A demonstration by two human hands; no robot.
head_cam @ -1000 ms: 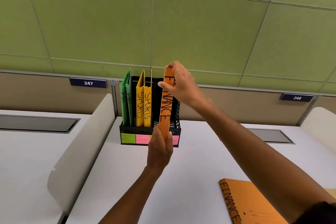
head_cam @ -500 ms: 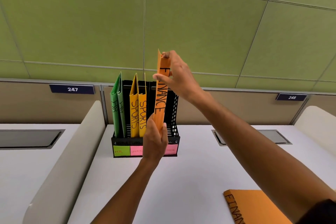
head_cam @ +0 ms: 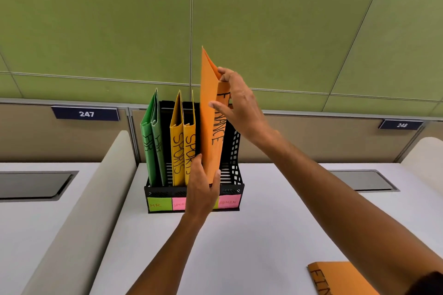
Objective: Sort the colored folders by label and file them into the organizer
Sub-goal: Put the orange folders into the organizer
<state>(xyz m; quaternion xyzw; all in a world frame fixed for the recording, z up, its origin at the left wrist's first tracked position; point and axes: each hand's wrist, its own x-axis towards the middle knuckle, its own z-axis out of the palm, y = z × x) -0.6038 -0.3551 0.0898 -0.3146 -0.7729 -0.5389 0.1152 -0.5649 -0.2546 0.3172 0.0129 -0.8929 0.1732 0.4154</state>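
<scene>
With your right hand (head_cam: 236,105) pinching the top of the orange folder (head_cam: 211,122) and your left hand (head_cam: 203,189) gripping its bottom edge, keep it upright and lower it into the organizer (head_cam: 231,195) slot right of the yellow folders (head_cam: 183,151).

A single head-worn camera looks forward and slightly down along both outstretched forearms, close enough that the hands, left (head_cam: 202,195) and right (head_cam: 236,105), fill the middle of the view. Behind the hands rises a green panelled partition wall (head_cam: 96,31), taking the whole upper half. Beneath the hands runs the white desk (head_cam: 251,242), seen from above at a steep angle.
</scene>
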